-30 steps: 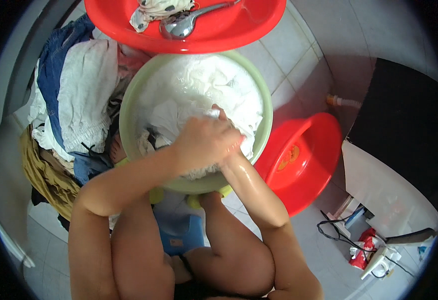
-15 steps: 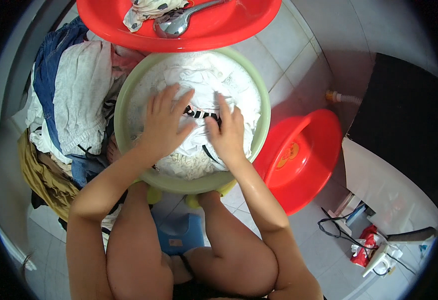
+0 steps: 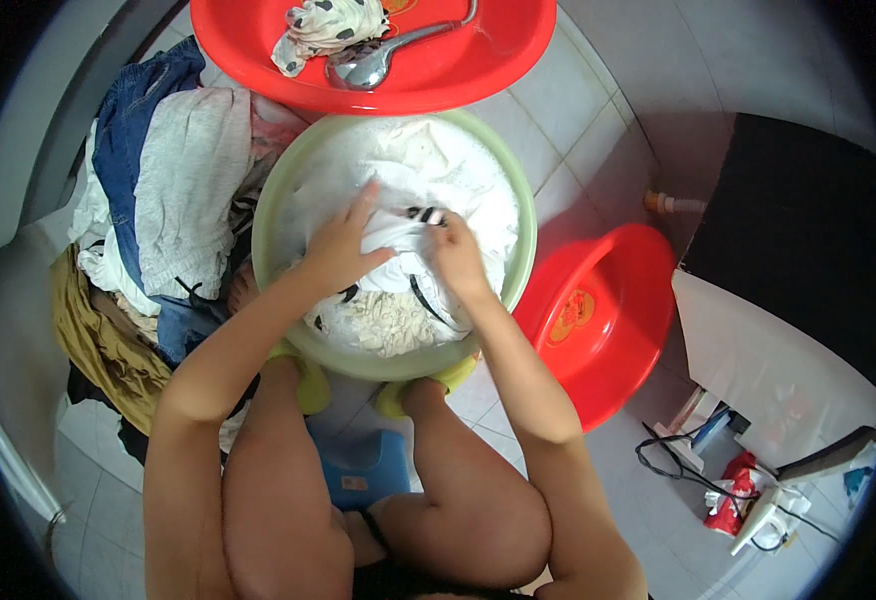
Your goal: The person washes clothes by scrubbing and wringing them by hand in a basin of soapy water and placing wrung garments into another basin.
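Note:
A pale green basin (image 3: 525, 225) full of white clothes and suds stands in front of me. My left hand (image 3: 343, 248) lies on the wet clothes with its fingers stretched out and the thumb apart. To its right, the fingers of my right hand (image 3: 458, 258) are curled around a fold of a white garment (image 3: 403, 230), beside its black-and-white striped part (image 3: 424, 214). The fingertips are partly hidden by the hand and cloth. A cream patterned cloth (image 3: 383, 320) sits in the near part of the basin.
A red tub (image 3: 258, 85) beyond the basin holds a shower head (image 3: 363, 68) and a spotted cloth (image 3: 333, 28). Another red tub (image 3: 623, 350) stands at right. Clothes (image 3: 183, 190) are piled at left. A blue stool (image 3: 363, 470) is beneath me; cords (image 3: 678, 460) lie at lower right.
My right hand's fingers were spread over the garment and are now curled on it. The left hand has shifted slightly down. The white cloth has bunched differently, and the whole view has moved a little.

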Tool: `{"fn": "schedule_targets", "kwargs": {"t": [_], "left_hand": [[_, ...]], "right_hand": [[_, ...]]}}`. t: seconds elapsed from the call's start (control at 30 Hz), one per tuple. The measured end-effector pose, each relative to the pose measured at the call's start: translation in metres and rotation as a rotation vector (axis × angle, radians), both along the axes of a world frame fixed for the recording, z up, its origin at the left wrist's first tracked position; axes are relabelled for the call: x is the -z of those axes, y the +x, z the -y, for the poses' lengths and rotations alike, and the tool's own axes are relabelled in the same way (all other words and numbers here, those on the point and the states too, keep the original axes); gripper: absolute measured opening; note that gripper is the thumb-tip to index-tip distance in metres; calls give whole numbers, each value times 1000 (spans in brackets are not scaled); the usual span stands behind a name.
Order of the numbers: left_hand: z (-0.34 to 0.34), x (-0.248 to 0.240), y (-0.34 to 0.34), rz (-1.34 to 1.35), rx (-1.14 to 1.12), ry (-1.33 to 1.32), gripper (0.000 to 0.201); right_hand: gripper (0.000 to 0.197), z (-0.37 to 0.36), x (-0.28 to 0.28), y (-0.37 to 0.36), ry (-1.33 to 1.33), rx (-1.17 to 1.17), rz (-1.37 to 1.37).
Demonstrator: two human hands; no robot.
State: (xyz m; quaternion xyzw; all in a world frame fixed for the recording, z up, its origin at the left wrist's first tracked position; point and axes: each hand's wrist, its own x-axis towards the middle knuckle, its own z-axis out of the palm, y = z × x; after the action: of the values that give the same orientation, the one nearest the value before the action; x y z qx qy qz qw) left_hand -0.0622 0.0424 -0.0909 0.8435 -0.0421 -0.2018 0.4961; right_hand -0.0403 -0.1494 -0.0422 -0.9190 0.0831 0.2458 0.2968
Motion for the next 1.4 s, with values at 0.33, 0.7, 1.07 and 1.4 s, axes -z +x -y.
{"fn": "schedule_targets", "kwargs": {"t": [0.33,0.7,1.07,1.4], "left_hand": [[-15,-29,-5,143,-58,-76,77],[15,-151,-16,5,111,-728,55],[37,-146,-24,255,-120,-298,55],[45,-134,-20,650,48,-14,50]], "right_hand": [[28,-8,-201,-35,877,222,155],[71,-2,-79,-32,1260,952,-662],[29,-12,-47,-45,1504,786,-444],[49,19,-15,-54,1598,875,-370]]}}
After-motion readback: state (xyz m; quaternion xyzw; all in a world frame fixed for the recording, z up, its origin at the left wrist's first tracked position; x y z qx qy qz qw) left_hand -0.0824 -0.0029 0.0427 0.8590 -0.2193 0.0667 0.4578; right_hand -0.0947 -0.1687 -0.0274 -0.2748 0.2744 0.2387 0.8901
